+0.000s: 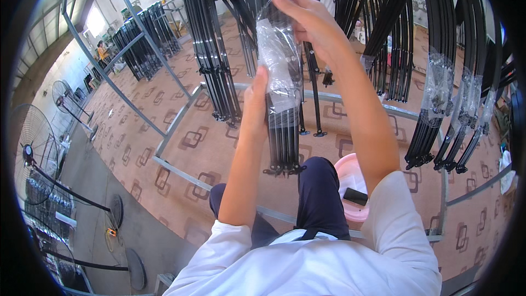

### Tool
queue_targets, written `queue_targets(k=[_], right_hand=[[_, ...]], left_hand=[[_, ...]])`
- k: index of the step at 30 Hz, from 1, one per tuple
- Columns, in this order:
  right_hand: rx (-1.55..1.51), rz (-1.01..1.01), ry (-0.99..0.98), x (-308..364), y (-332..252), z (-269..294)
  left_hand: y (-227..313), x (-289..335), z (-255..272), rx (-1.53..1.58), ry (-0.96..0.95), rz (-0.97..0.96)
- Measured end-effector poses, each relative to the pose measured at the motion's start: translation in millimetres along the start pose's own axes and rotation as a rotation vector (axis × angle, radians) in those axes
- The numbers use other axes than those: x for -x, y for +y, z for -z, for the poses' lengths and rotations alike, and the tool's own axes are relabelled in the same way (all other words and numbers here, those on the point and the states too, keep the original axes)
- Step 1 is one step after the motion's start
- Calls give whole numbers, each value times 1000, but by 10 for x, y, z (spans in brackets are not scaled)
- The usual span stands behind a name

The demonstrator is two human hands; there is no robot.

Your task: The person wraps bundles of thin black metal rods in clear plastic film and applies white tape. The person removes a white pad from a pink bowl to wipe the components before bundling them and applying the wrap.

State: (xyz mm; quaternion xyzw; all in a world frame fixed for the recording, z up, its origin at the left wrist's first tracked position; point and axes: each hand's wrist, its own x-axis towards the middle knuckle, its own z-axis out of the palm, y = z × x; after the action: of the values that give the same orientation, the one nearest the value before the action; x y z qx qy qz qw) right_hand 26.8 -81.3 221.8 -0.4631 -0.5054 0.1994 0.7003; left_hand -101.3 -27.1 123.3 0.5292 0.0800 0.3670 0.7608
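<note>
Upper middle of the frame: a bundle of black rods point(283, 140) hangs in front of you, its long axis almost straight up and down. It runs off the top edge and ends in small dark feet just above your knee. Crinkled clear plastic point(278, 68) surrounds its upper visible stretch; the lower rods are bare.

The bundle lies between your hands, which sit at different heights. Your left hand point(255, 101) is lower and nearer the bare ends, at the plastic's left edge, thumb upward along it; its fingers are hidden behind, so how firmly it holds cannot be told. Your right hand point(312, 19) is higher, at the plastic's upper end, partly open and curved across from the right; whether it pinches the plastic cannot be told.

More black rods point(211, 66) hang at upper left of centre, and plastic-covered bundles point(440, 87) at the right. At lower right, a pink basin point(350, 163) holds a dark phone point(355, 196).
</note>
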Motion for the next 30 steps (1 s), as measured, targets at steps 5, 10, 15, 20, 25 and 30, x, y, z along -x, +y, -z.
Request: queue_targets(k=[5,10,15,20,25,30], right_hand=[[-45,105,2,-244,214,-164],[-78,56,197,-324,278,-182],[-197,-36,2,-194,152,-266],[-187,-62,115,-87,277,-142],[-268,-64,238,-12,348,-50],[-247,-54,225,-27,280,-122]], left_hand=[[-11,47,-6,35,-48,-36],[41,13,134,135,-195,106],[-2,-83,300,241,-225,151],[-130,-117,331,243,-46,87],[-180,-161,359,227,3,76],[-137,-124,385,229,33,49]])
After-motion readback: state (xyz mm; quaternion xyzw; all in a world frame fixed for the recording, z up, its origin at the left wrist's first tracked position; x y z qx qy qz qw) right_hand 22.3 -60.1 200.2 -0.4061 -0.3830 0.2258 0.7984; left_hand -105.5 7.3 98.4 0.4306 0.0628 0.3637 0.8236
